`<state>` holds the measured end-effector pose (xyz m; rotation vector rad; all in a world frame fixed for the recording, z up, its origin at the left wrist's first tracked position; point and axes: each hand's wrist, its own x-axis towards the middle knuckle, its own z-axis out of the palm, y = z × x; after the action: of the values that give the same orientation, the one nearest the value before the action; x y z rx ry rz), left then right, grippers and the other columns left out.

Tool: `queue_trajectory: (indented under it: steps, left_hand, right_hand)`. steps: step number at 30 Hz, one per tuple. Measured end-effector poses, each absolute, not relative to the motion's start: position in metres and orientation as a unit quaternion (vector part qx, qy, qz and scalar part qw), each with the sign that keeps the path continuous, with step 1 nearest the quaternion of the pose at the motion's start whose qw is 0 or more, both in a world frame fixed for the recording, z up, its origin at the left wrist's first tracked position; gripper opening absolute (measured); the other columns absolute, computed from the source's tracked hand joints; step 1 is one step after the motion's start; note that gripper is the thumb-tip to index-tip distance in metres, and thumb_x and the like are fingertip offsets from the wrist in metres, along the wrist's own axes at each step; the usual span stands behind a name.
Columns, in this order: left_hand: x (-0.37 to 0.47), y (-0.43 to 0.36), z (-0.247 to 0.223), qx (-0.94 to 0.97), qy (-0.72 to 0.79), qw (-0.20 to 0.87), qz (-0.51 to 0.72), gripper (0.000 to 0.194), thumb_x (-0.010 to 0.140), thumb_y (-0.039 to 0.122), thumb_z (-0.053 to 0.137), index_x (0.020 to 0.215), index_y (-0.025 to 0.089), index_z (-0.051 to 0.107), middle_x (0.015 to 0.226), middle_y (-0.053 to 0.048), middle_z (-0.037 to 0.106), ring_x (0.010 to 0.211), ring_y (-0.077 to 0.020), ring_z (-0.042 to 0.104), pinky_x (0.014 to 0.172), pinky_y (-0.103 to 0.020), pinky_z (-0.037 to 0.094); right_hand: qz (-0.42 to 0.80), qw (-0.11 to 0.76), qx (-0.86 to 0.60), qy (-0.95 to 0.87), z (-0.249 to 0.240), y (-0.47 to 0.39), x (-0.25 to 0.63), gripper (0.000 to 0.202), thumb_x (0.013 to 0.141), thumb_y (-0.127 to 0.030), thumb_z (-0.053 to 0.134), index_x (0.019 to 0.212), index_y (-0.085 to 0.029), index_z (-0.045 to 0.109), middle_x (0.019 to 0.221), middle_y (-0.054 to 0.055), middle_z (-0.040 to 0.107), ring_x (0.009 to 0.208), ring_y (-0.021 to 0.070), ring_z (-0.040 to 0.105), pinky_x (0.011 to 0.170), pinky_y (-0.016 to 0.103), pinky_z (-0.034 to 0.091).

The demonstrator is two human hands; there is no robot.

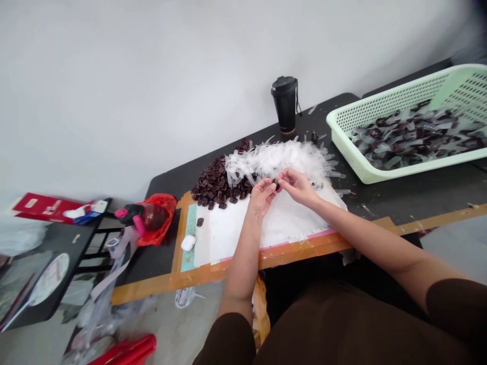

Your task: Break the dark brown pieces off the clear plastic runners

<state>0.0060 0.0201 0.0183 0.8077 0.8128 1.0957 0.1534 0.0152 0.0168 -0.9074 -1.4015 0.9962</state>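
Note:
My left hand (263, 195) and my right hand (296, 185) meet over the white sheet (224, 235), both closed in a pinch. Between their fingertips is a small dark brown piece (276, 185), partly covered by the fingers. Just behind the hands lies a heap of translucent white strips (283, 156). To its left spreads a pile of similar dark brown pieces (215, 183). One loose dark piece (200, 222) rests apart near the sheet's left edge. Whether a strip is joined to the held piece, I cannot tell.
A pale green basket (375, 175) with dark pieces and strips stands at right. Behind the heap is a black lidded cup (285, 104). A white rounded case (188, 243) and a bottle (152, 217) in a red bag (170, 203) are at left. Brown tape (140, 288) lines the front edge.

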Motion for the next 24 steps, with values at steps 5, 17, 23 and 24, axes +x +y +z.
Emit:
queue_trajectory:
  steps: [5, 17, 23, 24]
  left_hand:
    - [0.0095, 0.0196, 0.0159, 0.333, 0.36, 0.723, 0.486, 0.041, 0.053, 0.03, 0.089, 0.08, 0.017, 0.061, 0.072, 0.002, 0.068, 0.067, -0.0128, 0.066, 0.086, -0.035, 0.051]
    - [0.0095, 0.0193, 0.0173, 0.321, 0.352, 0.739, 0.476, 0.04, 0.055, 0.031, 0.088, 0.081, 0.015, 0.061, 0.076, 0.001, 0.071, 0.062, -0.0089, 0.065, 0.073, -0.026, 0.051]
    - [0.0088, 0.0179, 0.019, 0.316, 0.354, 0.749, 0.462, 0.042, 0.053, 0.028, 0.089, 0.082, 0.016, 0.062, 0.074, 0.001, 0.07, 0.061, -0.009, 0.064, 0.073, -0.026, 0.051]
    - [0.0087, 0.0176, 0.0189, 0.317, 0.358, 0.748, 0.461, 0.042, 0.052, 0.028, 0.089, 0.082, 0.016, 0.061, 0.074, 0.001, 0.07, 0.061, -0.0092, 0.064, 0.074, -0.027, 0.051]
  right_hand:
    - [0.467, 0.596, -0.385, -0.529, 0.0214, 0.016, 0.1536, 0.025, 0.083, -0.044, 0.062, 0.083, -0.02, 0.056, 0.063, -0.004, 0.047, 0.054, 0.01, 0.044, 0.051, 0.024, 0.04]
    - [0.64, 0.564, -0.307, -0.421, 0.021, 0.0181, 0.153, 0.035, 0.075, -0.049, 0.072, 0.076, -0.019, 0.056, 0.063, -0.004, 0.048, 0.047, 0.0056, 0.035, 0.043, 0.022, 0.028]
    - [0.698, 0.562, -0.286, -0.338, 0.0229, 0.0155, 0.1511, 0.037, 0.071, -0.046, 0.077, 0.071, -0.019, 0.052, 0.057, -0.005, 0.045, 0.045, 0.005, 0.032, 0.041, 0.02, 0.026]
    - [0.701, 0.562, -0.284, -0.335, 0.023, 0.0158, 0.1519, 0.036, 0.071, -0.045, 0.077, 0.071, -0.019, 0.052, 0.056, -0.005, 0.046, 0.044, 0.0047, 0.031, 0.041, 0.02, 0.026]
